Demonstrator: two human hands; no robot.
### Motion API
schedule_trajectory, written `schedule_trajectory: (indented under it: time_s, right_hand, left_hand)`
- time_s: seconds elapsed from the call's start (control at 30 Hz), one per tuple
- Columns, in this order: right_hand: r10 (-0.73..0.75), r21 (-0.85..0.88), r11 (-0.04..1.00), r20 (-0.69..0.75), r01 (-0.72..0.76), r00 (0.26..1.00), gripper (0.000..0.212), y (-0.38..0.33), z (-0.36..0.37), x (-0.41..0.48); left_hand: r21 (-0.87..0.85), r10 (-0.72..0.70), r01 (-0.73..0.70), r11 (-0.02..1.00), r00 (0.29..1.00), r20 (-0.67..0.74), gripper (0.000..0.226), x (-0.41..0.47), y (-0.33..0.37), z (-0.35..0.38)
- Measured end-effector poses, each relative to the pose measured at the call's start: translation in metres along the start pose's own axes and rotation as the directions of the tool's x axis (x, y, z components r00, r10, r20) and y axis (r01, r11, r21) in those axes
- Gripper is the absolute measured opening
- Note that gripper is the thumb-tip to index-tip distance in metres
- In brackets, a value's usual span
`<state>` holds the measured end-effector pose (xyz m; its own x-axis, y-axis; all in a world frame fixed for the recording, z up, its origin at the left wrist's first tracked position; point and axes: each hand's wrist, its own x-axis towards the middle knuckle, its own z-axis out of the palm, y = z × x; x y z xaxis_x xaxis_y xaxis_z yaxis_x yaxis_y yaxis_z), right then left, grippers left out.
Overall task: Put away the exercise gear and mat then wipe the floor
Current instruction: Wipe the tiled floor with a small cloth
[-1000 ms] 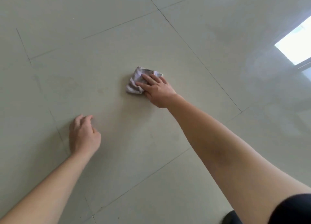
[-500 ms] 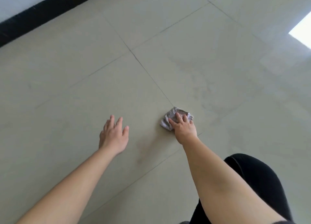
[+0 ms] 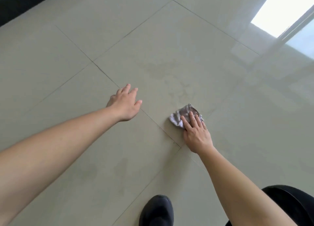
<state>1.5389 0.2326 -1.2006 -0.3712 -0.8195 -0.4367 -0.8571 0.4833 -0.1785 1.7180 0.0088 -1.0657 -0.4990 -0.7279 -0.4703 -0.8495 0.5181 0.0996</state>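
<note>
A small crumpled grey-and-white cloth (image 3: 183, 113) lies on the pale tiled floor (image 3: 169, 38), right of centre. My right hand (image 3: 195, 132) presses flat on its near half, fingers spread over it. My left hand (image 3: 124, 103) hovers or rests low over the floor to the left of the cloth, fingers apart and holding nothing. Faint damp streaks (image 3: 180, 88) mark the tile just beyond the cloth. No exercise gear or mat is in view.
A black skirting strip (image 3: 20, 3) runs along the wall at the top left. A bright window reflection (image 3: 285, 11) glares on the floor at the top right. My black shoe (image 3: 157, 210) and black trouser leg (image 3: 288, 205) are at the bottom.
My right hand has drawn the cloth back toward me and to the right across a tile joint. My left hand has lifted and moved forward, and the view has tilted to show my shoe.
</note>
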Motion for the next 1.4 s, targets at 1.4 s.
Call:
schedule_trajectory:
  time_s: [1.4]
  right_hand:
    - [-0.299,-0.045,0.954,-0.083,0.296,0.951,0.050,-0.014,-0.037,0.132]
  left_hand:
    - [-0.255,-0.216,0.294,0.921,0.931,0.295,0.081,0.072,-0.028,0.125]
